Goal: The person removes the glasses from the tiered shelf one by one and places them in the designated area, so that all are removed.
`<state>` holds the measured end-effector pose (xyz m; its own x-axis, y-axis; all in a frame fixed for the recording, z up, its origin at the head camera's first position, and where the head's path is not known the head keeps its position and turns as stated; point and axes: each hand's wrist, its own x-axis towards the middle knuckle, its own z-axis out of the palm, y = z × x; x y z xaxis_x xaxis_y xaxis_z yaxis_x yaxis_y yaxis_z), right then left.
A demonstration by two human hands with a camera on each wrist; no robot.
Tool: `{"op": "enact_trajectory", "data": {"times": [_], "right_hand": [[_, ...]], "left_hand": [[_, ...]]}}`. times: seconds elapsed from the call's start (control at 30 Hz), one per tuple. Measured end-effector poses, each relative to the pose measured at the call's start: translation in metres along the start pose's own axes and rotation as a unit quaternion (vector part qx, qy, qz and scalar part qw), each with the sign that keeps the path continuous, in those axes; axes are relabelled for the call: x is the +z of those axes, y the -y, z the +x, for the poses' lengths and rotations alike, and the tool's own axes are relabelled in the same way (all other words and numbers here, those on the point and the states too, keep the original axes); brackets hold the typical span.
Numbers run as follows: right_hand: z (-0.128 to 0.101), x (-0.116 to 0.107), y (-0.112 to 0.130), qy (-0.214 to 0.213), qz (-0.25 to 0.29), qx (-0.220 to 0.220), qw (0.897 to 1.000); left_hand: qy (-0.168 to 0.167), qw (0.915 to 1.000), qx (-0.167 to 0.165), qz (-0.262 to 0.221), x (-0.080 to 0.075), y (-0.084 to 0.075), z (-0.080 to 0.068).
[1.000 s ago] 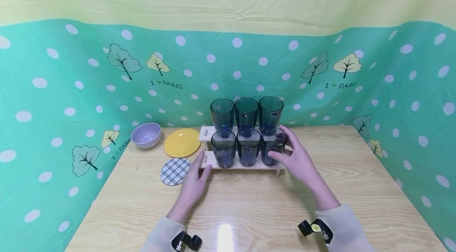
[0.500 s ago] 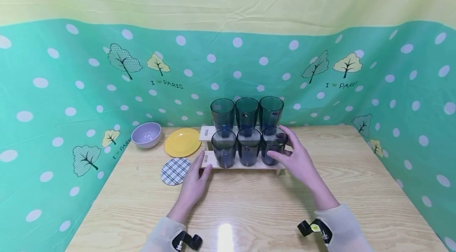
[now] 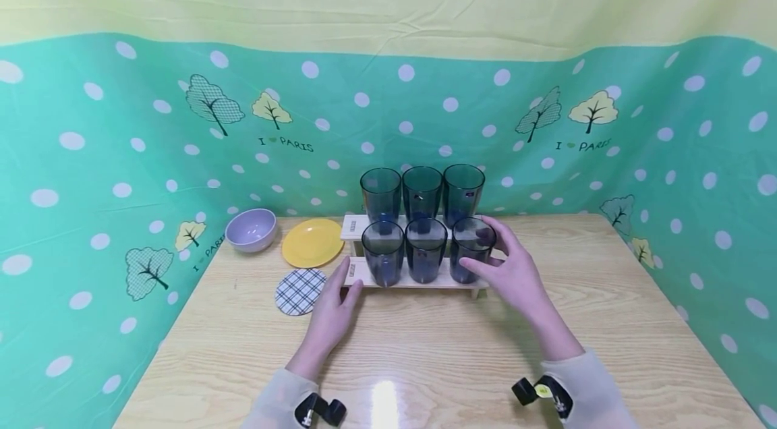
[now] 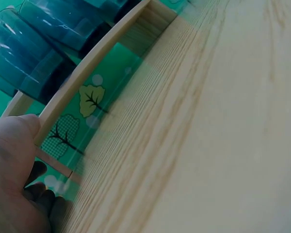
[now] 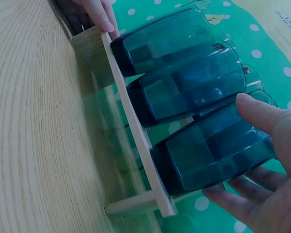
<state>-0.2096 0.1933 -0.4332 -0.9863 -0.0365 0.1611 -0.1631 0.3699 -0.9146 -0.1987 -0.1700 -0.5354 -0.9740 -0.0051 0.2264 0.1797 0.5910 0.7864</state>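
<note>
A two-tier wooden rack (image 3: 446,278) bears dark tinted drinking glasses, three on each tier. My right hand (image 3: 512,274) holds the front tier's right-end glass (image 3: 472,250), thumb on the near side and fingers round its right. In the right wrist view that glass (image 5: 213,150) stands with its base at the shelf. Beside it are the front middle glass (image 3: 425,250) and front left glass (image 3: 384,253). My left hand (image 3: 330,311) grips the rack's left end; in the left wrist view its thumb (image 4: 31,124) touches the shelf edge, the fingers below partly hidden.
Behind, three glasses (image 3: 422,189) line the upper tier against the patterned cloth (image 3: 407,102). Left of the rack are a purple bowl (image 3: 251,230), a yellow plate (image 3: 312,243) and a checked round coaster (image 3: 300,292), on the wooden table (image 3: 419,348).
The front right glass has shifted slightly right with my right hand, and a small gap now separates it from the middle glass. My left hand has stayed at the rack's end.
</note>
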Motion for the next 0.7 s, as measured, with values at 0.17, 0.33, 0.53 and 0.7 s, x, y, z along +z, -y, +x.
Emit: {"op": "enact_trajectory", "data": {"times": [0.17,0.33,0.53,0.7], "right_hand": [[-0.005,-0.012,0.002,-0.01,-0.011,0.007,1.0],[-0.007,-0.025,0.001,-0.024,-0.017,-0.002,1.0],[-0.008,-0.043,-0.001,-0.047,-0.038,-0.005,0.998],[-0.008,-0.058,-0.001,-0.065,-0.056,-0.001,0.996]], "left_hand": [[-0.002,1.0,0.0,-0.002,0.0,0.0,0.0],[-0.001,1.0,-0.003,-0.005,0.0,0.001,0.0],[0.004,0.9999,-0.012,-0.01,-0.001,0.0,0.0],[0.0,0.9999,-0.005,-0.011,-0.001,-0.001,0.0]]}}
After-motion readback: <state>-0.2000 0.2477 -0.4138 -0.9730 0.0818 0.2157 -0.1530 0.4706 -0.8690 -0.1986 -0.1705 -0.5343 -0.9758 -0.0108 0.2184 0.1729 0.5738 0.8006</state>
